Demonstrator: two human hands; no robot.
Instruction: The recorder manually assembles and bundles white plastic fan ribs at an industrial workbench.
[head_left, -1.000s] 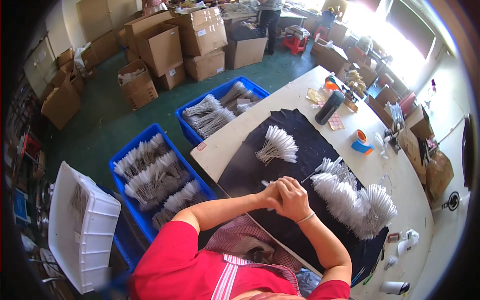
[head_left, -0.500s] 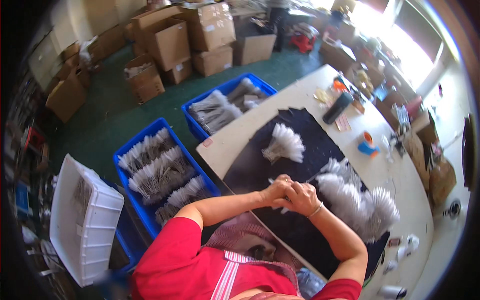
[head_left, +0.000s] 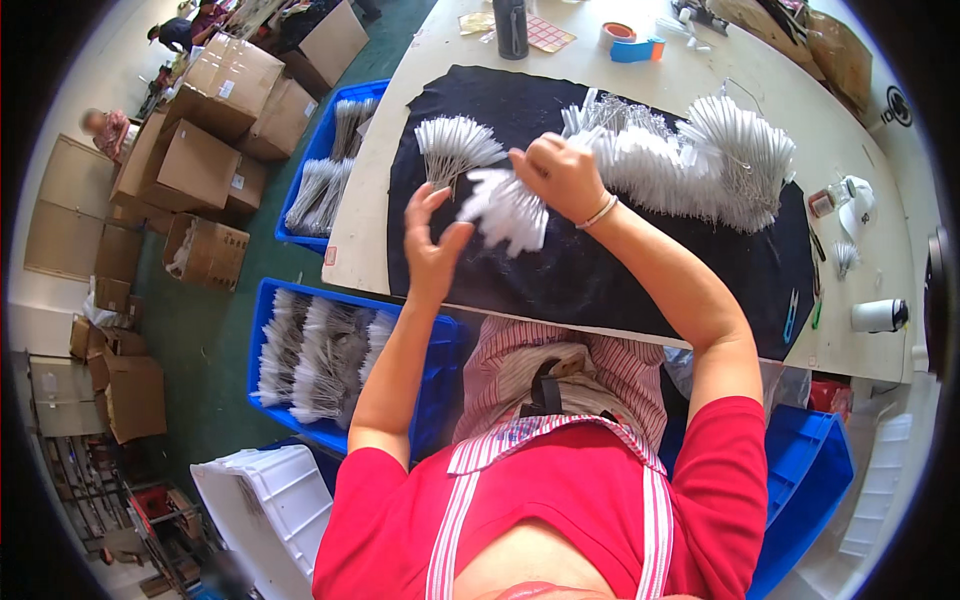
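Note:
My right hand (head_left: 562, 178) is closed round one end of a loose bundle of thin white-headed wire brushes (head_left: 508, 215), their white heads fanned out toward the left. My left hand (head_left: 436, 248) is just left of this bundle, its fingers apart and nothing in them. Behind the left hand, another fanned bunch of the brushes (head_left: 457, 143) lies on a dark cloth (head_left: 630, 270). To the right of my right hand is a long heap of the same brushes (head_left: 655, 165), with thin wire ends showing among the white heads.
The cloth covers part of a pale table (head_left: 350, 220). A dark bottle (head_left: 512, 30), a tape dispenser (head_left: 636, 50), blue-handled snips (head_left: 790, 315) and a white cup (head_left: 878, 316) stand or lie around it. At left are blue crates (head_left: 262, 345) of brushes, and cardboard boxes (head_left: 200, 165).
The view has turned. My hands, together before, are now apart: the left has come away with its fingers spread, and the right has the brush bundle, now plainly visible.

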